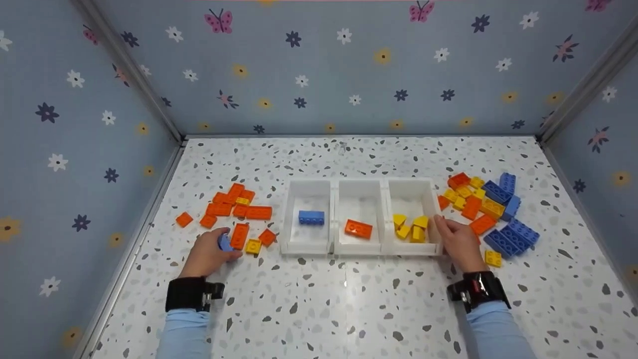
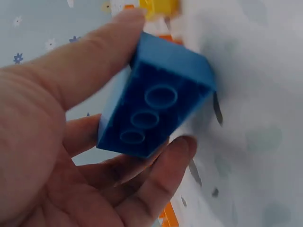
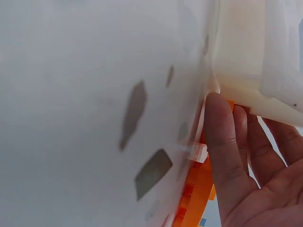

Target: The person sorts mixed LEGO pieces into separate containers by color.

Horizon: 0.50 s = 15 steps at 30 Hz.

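My left hand point(image 1: 207, 255) pinches a blue toy brick point(image 2: 156, 101) between thumb and fingers, just over the table at the left. In the left wrist view, the brick's hollow underside with its round tubes faces the camera. My right hand point(image 1: 462, 245) touches the right end of a white three-compartment tray point(image 1: 359, 249) with nearly straight fingers. One blue brick point(image 1: 311, 218) lies in the left compartment and one orange brick point(image 1: 358, 229) in the middle. Several yellow bricks point(image 1: 417, 235) are in the right compartment.
Left of the tray lies a loose group of orange bricks point(image 1: 259, 213) with a few yellow ones. A mixed pile of blue bricks point(image 1: 513, 237), orange and yellow ones spreads beyond my right hand. Flower-patterned panels point(image 1: 344, 75) enclose the speckled table point(image 1: 344, 309).
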### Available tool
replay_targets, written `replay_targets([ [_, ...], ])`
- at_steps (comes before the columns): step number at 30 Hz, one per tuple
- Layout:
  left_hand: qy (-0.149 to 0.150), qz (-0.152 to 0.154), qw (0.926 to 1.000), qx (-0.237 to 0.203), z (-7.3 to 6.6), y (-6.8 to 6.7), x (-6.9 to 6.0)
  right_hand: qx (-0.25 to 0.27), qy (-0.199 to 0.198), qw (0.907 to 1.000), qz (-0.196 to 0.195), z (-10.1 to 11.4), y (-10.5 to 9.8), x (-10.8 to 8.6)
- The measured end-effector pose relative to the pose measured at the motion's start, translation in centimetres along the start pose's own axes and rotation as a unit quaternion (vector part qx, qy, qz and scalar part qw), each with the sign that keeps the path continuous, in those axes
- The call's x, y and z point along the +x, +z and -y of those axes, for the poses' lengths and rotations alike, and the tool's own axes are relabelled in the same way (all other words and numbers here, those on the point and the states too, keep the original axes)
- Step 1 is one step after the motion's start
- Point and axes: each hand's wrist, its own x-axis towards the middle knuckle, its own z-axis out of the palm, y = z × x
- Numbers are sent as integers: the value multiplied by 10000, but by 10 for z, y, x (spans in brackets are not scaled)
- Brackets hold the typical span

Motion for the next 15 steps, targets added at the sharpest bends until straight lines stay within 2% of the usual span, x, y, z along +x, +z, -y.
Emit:
replay_targets([
  [2, 47, -211, 9996, -192, -6, 2, -1, 53, 51, 10000, 55, 1, 0, 0],
  [4, 131, -610, 9968, -506, -15, 3, -5, 72, 54, 9999, 111, 1, 0, 0],
  [7, 441, -1303, 9846, -1081, -40, 3, -12, 63, 28, 9998, 166, 2, -1, 1],
  [9, 789, -1665, 9738, -1330, -63, 6, -14, 54, 43, 9998, 174, 2, -2, 1],
  [12, 1404, -1883, 9622, -1381, -96, 18, -12, 78, 134, 9997, 179, 2, -3, 1],
  [15, 1918, -1885, 9563, -1147, -121, 38, -6, 110, 177, 9995, 236, 2, -3, 0],
])
